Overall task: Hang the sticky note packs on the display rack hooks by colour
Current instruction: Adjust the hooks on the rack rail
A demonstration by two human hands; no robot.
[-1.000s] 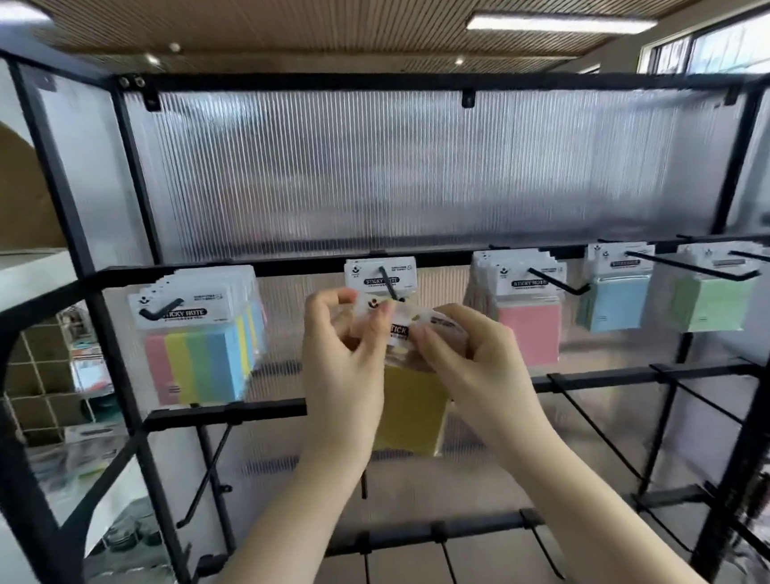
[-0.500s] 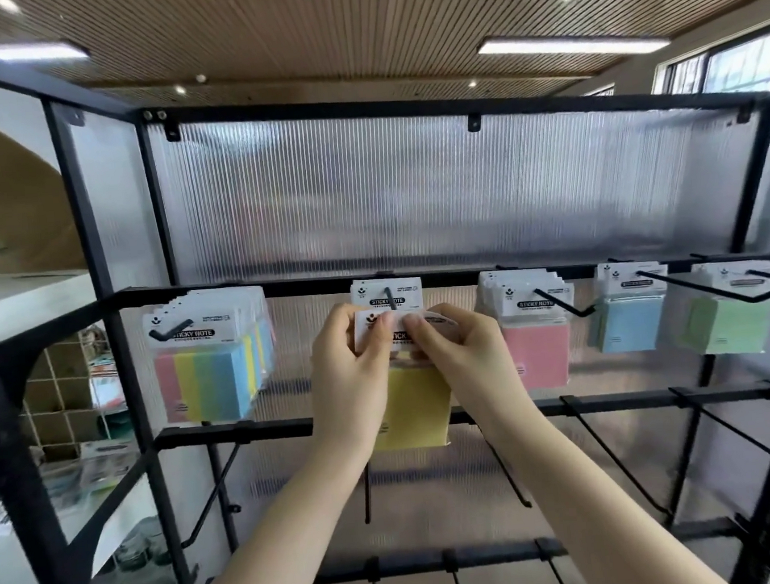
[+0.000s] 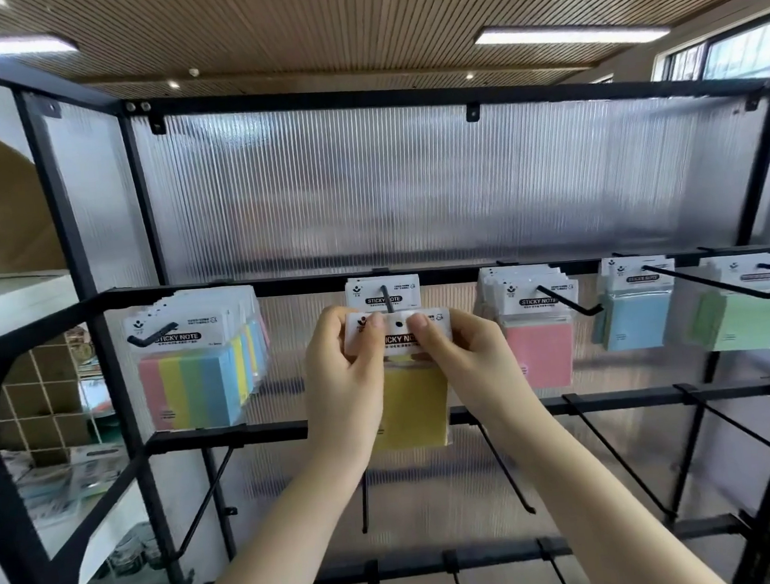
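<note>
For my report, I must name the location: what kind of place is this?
Probably a stationery shop or store display area. A black display rack carries hooks with sticky note packs sorted by colour, such as the pink packs and the multicolour packs.

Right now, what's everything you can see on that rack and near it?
rack: one, black, fills the view
multicolour packs: a bunch, leftmost hook
yellow pack: one, held below the middle hook
hung pack: one, colour hidden, middle hook
pink packs: several, next hook right
blue packs: at least one, further right
green packs: at least one, far right
left hand: pinches the yellow pack's card
right hand: pinches it too
</note>
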